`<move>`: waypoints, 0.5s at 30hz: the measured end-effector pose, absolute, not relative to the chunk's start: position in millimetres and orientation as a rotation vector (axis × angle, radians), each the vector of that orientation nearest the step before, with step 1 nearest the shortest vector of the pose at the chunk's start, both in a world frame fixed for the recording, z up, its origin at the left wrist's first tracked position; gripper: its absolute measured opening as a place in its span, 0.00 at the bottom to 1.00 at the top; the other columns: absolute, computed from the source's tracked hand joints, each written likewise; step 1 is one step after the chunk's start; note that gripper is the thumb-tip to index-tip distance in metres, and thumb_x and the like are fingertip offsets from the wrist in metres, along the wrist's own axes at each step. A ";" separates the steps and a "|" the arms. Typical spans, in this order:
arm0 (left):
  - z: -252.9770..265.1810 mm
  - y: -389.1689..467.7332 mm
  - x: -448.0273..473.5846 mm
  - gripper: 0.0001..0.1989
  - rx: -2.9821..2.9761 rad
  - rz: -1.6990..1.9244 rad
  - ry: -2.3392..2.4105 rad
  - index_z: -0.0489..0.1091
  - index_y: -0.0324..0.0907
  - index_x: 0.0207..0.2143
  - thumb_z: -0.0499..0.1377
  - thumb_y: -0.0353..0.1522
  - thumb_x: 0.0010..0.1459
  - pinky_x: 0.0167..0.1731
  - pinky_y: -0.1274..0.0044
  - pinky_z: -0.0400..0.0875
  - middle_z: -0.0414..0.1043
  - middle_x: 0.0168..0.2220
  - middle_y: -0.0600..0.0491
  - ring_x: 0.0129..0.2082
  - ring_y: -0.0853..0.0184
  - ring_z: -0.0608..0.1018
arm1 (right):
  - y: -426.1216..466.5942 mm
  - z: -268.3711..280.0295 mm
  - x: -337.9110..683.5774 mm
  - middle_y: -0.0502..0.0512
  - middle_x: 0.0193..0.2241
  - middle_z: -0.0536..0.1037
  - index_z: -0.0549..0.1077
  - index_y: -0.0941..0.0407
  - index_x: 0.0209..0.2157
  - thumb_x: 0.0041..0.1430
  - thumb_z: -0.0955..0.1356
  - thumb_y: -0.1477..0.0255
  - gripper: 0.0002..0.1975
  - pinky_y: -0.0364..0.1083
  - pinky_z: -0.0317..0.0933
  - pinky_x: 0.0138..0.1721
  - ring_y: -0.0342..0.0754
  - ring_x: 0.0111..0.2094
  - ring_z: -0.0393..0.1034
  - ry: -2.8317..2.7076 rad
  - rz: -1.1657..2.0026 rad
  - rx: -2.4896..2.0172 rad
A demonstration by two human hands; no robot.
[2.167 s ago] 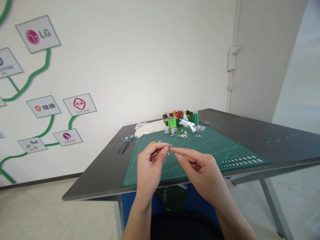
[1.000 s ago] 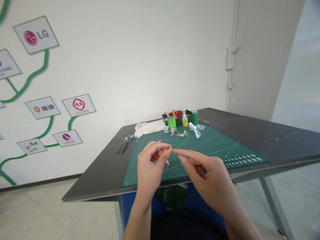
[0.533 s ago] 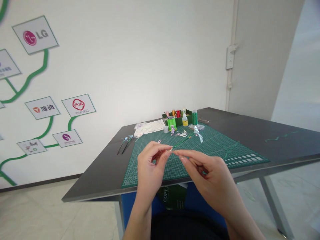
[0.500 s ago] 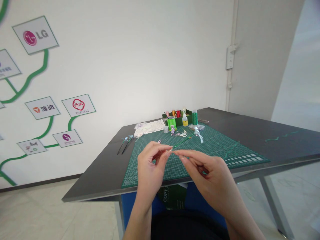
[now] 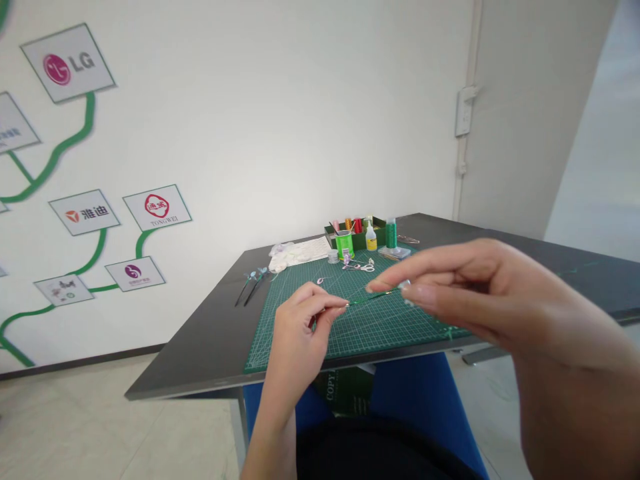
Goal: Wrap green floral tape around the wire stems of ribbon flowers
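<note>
My left hand [image 5: 303,330] is closed in a pinch on a thin green-wrapped flower stem [image 5: 367,299], which runs to the right above the mat. At its far end is a pale blue-white flower [image 5: 406,289], mostly covered by my right thumb. My right hand [image 5: 465,293] is curled around the flower end, its index finger reaching along the stem and its thumb by the petals. What its fingers hold is hidden. A bit of green thread [image 5: 451,332] shows below my right hand.
A green cutting mat [image 5: 300,327] lies on the dark table [image 5: 200,340]. Toward the back are scissors [image 5: 367,268], a bright green can [image 5: 345,245], a glue bottle [image 5: 371,239], a green thread spool [image 5: 391,235] and a box of spools [image 5: 381,230]. Blue flowers [image 5: 257,275] lie left; white material [image 5: 300,253] sits behind.
My right hand has left my left fingertips and moved right and up to the flower end. The stem has tipped flatter, and the flower is now mostly covered. My left hand keeps its pinch.
</note>
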State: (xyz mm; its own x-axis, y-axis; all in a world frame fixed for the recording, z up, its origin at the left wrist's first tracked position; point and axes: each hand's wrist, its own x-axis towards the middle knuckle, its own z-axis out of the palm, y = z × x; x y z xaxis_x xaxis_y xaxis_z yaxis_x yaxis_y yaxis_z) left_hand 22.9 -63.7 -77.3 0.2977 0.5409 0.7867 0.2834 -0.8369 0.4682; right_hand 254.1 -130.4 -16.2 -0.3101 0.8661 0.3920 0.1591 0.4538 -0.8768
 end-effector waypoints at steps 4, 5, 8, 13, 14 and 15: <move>-76.4 -64.6 23.8 0.10 2.344 1.493 0.735 0.83 0.41 0.35 0.64 0.22 0.66 0.26 0.80 0.64 0.76 0.31 0.53 0.27 0.71 0.73 | -108.9 30.8 258.5 0.40 0.11 0.55 0.88 0.55 0.49 0.65 0.75 0.61 0.16 0.41 0.40 0.15 0.37 0.13 0.47 -1.973 0.874 -0.757; -76.2 -65.0 24.2 0.10 2.346 1.478 0.727 0.83 0.41 0.35 0.64 0.22 0.66 0.25 0.80 0.63 0.76 0.31 0.53 0.27 0.71 0.74 | -102.0 39.9 258.6 0.39 0.11 0.56 0.88 0.56 0.49 0.64 0.76 0.61 0.17 0.41 0.42 0.15 0.36 0.13 0.48 -2.019 0.871 -0.729; -75.6 -67.0 25.1 0.09 2.353 1.444 0.693 0.84 0.42 0.35 0.64 0.23 0.66 0.26 0.79 0.64 0.77 0.31 0.53 0.27 0.70 0.75 | -78.9 58.4 259.1 0.40 0.12 0.61 0.87 0.58 0.48 0.60 0.79 0.62 0.18 0.43 0.45 0.17 0.36 0.12 0.51 -2.083 0.864 -0.717; -75.7 -70.0 25.7 0.09 2.345 1.408 0.649 0.84 0.41 0.35 0.64 0.24 0.67 0.25 0.79 0.64 0.76 0.31 0.52 0.27 0.70 0.75 | -39.5 70.5 260.8 0.40 0.13 0.60 0.86 0.58 0.52 0.62 0.78 0.64 0.20 0.45 0.45 0.19 0.38 0.14 0.51 -2.104 0.872 -0.752; -75.9 -70.2 25.7 0.09 2.341 1.402 0.646 0.84 0.41 0.35 0.64 0.24 0.67 0.25 0.79 0.64 0.76 0.31 0.52 0.27 0.70 0.75 | -32.0 71.8 260.9 0.40 0.12 0.59 0.85 0.57 0.54 0.63 0.77 0.63 0.20 0.45 0.44 0.19 0.39 0.14 0.50 -2.119 0.890 -0.752; -76.1 -70.4 25.7 0.09 2.337 1.397 0.641 0.84 0.41 0.36 0.64 0.24 0.67 0.25 0.79 0.63 0.76 0.31 0.52 0.27 0.70 0.75 | -24.7 72.7 261.0 0.40 0.12 0.58 0.85 0.56 0.55 0.64 0.76 0.63 0.20 0.45 0.44 0.20 0.39 0.15 0.49 -2.137 0.913 -0.752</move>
